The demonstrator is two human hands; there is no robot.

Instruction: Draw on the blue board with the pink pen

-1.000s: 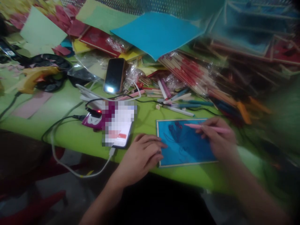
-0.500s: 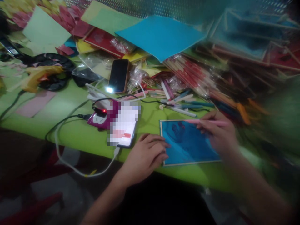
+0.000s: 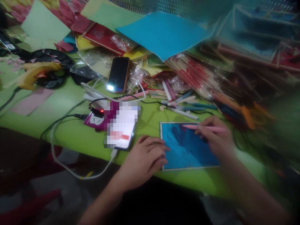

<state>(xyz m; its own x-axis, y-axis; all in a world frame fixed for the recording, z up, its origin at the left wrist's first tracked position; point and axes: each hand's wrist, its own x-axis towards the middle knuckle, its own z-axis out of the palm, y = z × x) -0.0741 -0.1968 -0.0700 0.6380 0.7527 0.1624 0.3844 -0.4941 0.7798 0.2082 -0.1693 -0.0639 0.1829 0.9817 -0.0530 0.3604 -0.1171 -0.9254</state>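
A blue card (image 3: 185, 150) with dark line drawing and a pale border lies near the front edge of the green table (image 3: 70, 137). My right hand (image 3: 217, 140) grips a pink pen (image 3: 203, 128), whose tip rests on the card's upper part. My left hand (image 3: 144, 159) lies flat with loosely curled fingers, its fingertips pressing the card's left edge. A phone with a lit screen (image 3: 122, 128) lies just left of my left hand.
A second, dark phone (image 3: 118, 73) with its light on lies further back. Cables (image 3: 70, 168) run off the table's front edge. Pens (image 3: 182, 104), bundles of sticks (image 3: 192, 73), coloured paper sheets (image 3: 164, 32) and cards crowd the back and right.
The pen tip shifted slightly over the card's upper part, rising and then coming back down. My left hand stays on the card's left edge. The view moved a little.
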